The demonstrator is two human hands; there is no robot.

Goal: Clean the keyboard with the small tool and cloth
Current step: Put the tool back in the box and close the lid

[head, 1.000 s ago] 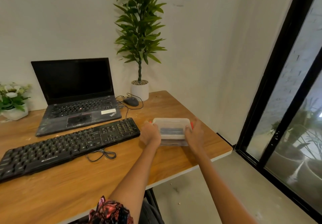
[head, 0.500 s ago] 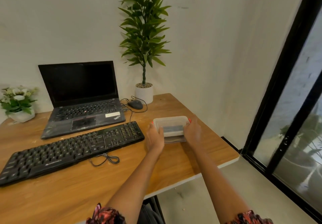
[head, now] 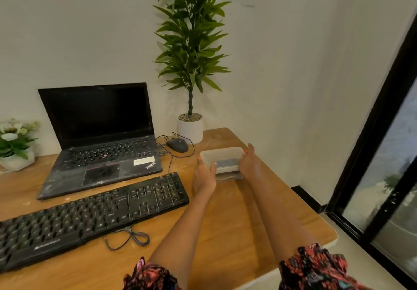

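Clear plastic box (head: 222,155) gripped between left hand (head: 204,178) and right hand (head: 249,164).

1. The keyboard (head: 90,216) is black and full-size, lying flat and slanted on the wooden surface (head: 237,222), its cable looped at its near edge.
2. The clear plastic box (head: 222,158) sits right of the keyboard, lid on, with something dark inside that cannot be made out.

Bare desk (head: 237,222) — keyboard (head: 90,217) leftward
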